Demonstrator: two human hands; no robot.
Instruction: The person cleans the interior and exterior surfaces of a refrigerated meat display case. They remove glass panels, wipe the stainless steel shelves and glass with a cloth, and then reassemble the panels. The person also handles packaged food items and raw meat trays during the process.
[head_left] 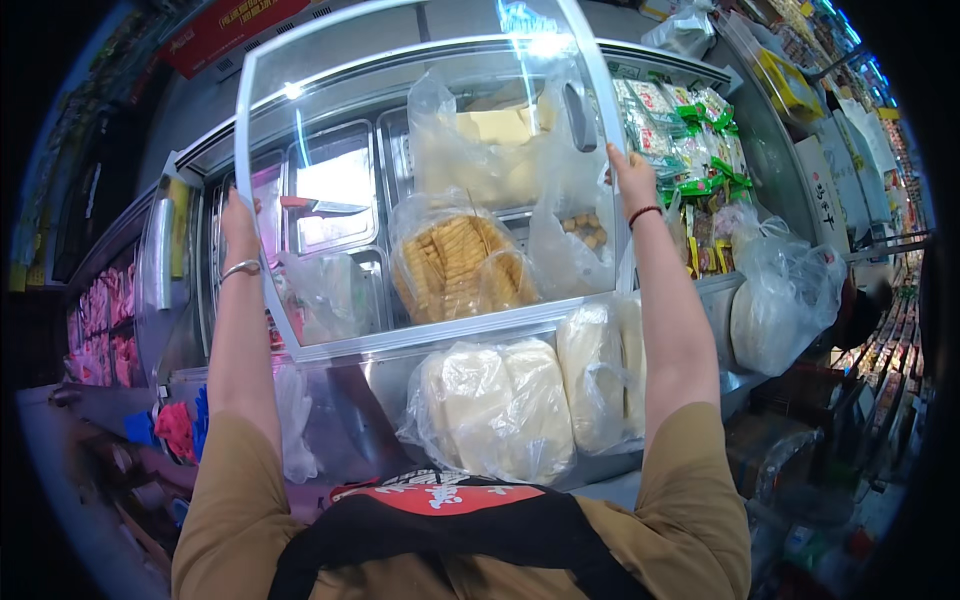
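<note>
A glass panel with a pale metal frame is held up, tilted, over a chilled display case, with both my arms stretched out to it. My left hand is closed on its left edge, and my right hand grips the right edge higher up. Through the glass show a knife with an orange-red handle lying across a metal tray, a bag of ribbed golden-brown food, pale yellow slabs in clear plastic, and a bag of small brownish balls.
Bagged white blocks sit on the front ledge, with more wrapped blocks beside them. Green-and-white packets fill the case's right end. A full clear bag stands at the right corner. Upright rolls stand at the left.
</note>
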